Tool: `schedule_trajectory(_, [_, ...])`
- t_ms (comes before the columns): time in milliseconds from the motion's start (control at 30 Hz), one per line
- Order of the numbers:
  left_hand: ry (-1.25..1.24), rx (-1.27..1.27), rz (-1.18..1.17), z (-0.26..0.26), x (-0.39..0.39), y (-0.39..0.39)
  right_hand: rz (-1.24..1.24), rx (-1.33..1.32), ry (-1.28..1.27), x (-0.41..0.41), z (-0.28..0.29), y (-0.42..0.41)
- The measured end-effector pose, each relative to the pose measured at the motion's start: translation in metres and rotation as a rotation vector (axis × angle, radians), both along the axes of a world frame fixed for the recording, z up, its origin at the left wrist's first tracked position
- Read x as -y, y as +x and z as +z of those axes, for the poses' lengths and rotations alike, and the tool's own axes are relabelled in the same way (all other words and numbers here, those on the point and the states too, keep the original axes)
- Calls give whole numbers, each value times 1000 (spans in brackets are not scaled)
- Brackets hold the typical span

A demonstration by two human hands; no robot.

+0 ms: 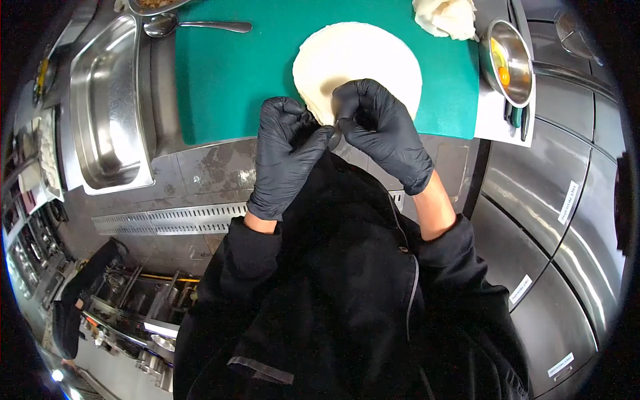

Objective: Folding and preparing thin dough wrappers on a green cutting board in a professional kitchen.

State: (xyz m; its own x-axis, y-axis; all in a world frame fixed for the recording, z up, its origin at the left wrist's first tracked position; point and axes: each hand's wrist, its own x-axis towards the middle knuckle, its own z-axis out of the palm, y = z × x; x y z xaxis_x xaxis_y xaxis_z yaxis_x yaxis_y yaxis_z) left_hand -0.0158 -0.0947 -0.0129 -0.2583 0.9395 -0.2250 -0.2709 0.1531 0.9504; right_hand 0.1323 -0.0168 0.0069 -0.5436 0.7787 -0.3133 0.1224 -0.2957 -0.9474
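Note:
A round, flat stack of thin pale dough sheets [365, 60] lies on a green cutting board [220, 85]. Both my hands wear black gloves and meet at the stack's near edge. My left hand [292, 150] has its fingers curled against the lower left rim, with the thumb pointing right. My right hand [377, 130] pinches at the near edge, over the dough. A small thin piece hangs between the two hands, seemingly part of the edge; whether my left fingers are closed on the dough is hidden.
A deep steel tray [110, 110] stands left of the board, and a metal spoon [215, 26] rests across its upper left corner. On the right is a steel bowl [510, 62] with raw egg. Crumpled pale sheets [445, 17] lie at the top. Another person's arm shows far left.

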Motion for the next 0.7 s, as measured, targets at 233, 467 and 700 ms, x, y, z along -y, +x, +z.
schedule_trajectory(233, [4, 118, 46, -2, -1, -1, -20, 9, 13, -1, 1, 1])
schedule_trajectory(467, [37, 144, 52, -10, -2, -2, 98, 49, 45, -1, 4, 9])
schedule_trajectory(700, [24, 78, 26, -6, -2, -1, 48, -29, -16, -6, 2, 10])
